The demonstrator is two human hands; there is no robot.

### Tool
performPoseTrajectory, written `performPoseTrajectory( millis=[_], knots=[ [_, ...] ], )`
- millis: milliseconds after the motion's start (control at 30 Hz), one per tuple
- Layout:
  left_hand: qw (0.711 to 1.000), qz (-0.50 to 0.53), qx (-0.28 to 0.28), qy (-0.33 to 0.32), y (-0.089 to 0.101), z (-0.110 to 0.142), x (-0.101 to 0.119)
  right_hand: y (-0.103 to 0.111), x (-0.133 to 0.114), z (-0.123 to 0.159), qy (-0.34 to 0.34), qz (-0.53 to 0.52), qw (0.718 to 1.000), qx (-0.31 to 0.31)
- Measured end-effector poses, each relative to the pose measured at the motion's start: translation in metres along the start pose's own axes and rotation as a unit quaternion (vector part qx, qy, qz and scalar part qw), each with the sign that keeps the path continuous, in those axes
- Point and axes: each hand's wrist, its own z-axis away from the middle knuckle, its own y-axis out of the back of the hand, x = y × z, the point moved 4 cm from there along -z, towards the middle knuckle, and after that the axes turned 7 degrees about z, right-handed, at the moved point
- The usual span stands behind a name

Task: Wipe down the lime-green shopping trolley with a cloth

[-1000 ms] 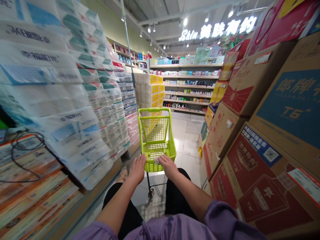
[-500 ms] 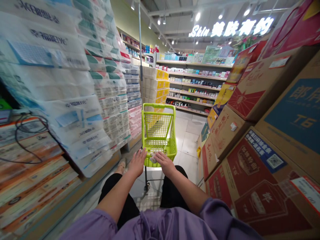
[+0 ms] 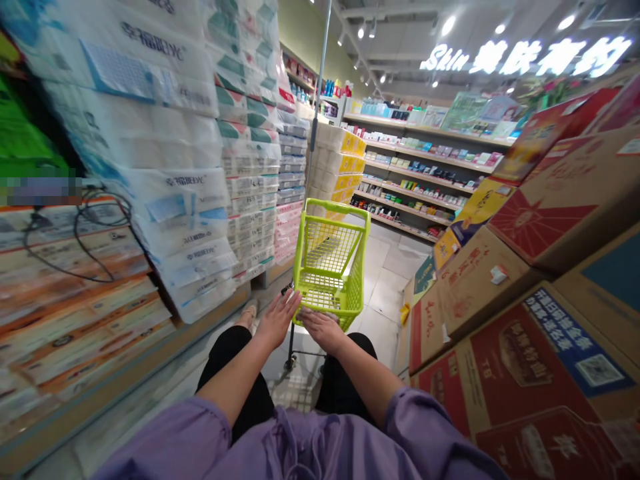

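From where I stand, the person's left hand (image 3: 276, 319) lies flat, fingers stretched out, at the near left corner of a bright lime-green plastic-mesh shopping trolley (image 3: 355, 280), gripping nothing that I can see. The right hand (image 3: 324, 330) is palm-down beside it, fingers straight and close together at the near rim; whether anything is tucked beneath it I cannot tell. The trolley stands at the centre of the frame, upright on the pale tiled floor (image 3: 383, 293). Both hands are in place, so I'd judge the handling at the rim under way; how much is left doesn't show.

Further out, upper left, white plastic-wrapped paper packs with blue patches (image 3: 170, 123) read 幸福阳光. Lower right, a brown cardboard carton with dark-red printing (image 3: 500, 393) carries what looks like 郎牌特曲, plus a blue label with a QR code (image 3: 575, 340), its lines too slanted to read surely. At upper right a glowing white shop sign (image 3: 521, 59) says "Skin 美肤有约", above long shelves of small boxes and bottles (image 3: 415, 150)
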Motion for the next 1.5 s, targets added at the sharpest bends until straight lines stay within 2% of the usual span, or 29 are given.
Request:
performPoseTrajectory(
  millis=[133,333,433,533,700,800,1133,1200,1333,1500],
  knots=[
    [1.000,0.012,-0.005,-0.012,0.001,0.004,0.000,-0.010,-0.005,0.002,0.001,-0.018,1.000,-0.007],
    [0.999,0.033,-0.022,0.004,-0.004,0.004,0.003,-0.024,-0.009,0.014,-0.020,-0.031,0.998,-0.043],
    [0.999,0.035,-0.028,0.015,-0.007,0.003,0.004,-0.024,-0.008,0.014,-0.017,-0.032,0.999,-0.032],
    [0.998,0.033,-0.027,0.035,-0.007,0.003,0.003,-0.025,-0.005,0.013,-0.034,-0.025,0.998,-0.051],
    [0.998,0.037,-0.033,0.045,-0.005,0.003,0.003,-0.022,-0.007,0.009,-0.012,-0.024,0.998,-0.065],
    [0.997,0.033,-0.034,0.056,-0.005,0.003,0.002,-0.020,-0.006,0.008,-0.026,-0.023,0.997,-0.074],
    [0.997,0.029,-0.012,0.070,-0.009,0.004,-0.001,0.003,-0.007,0.008,-0.035,-0.027,0.998,-0.037],
    [0.998,0.032,0.003,0.062,-0.007,0.005,-0.002,0.010,-0.006,0.011,-0.032,-0.030,0.999,-0.011],
    [0.998,0.044,0.040,0.028,0.007,0.012,-0.006,0.029,0.001,0.024,-0.086,-0.012,0.994,0.069],
    [0.997,0.064,0.053,0.000,0.031,0.030,-0.009,0.047,-0.004,0.038,-0.107,-0.036,0.993,0.037]
  ],
)
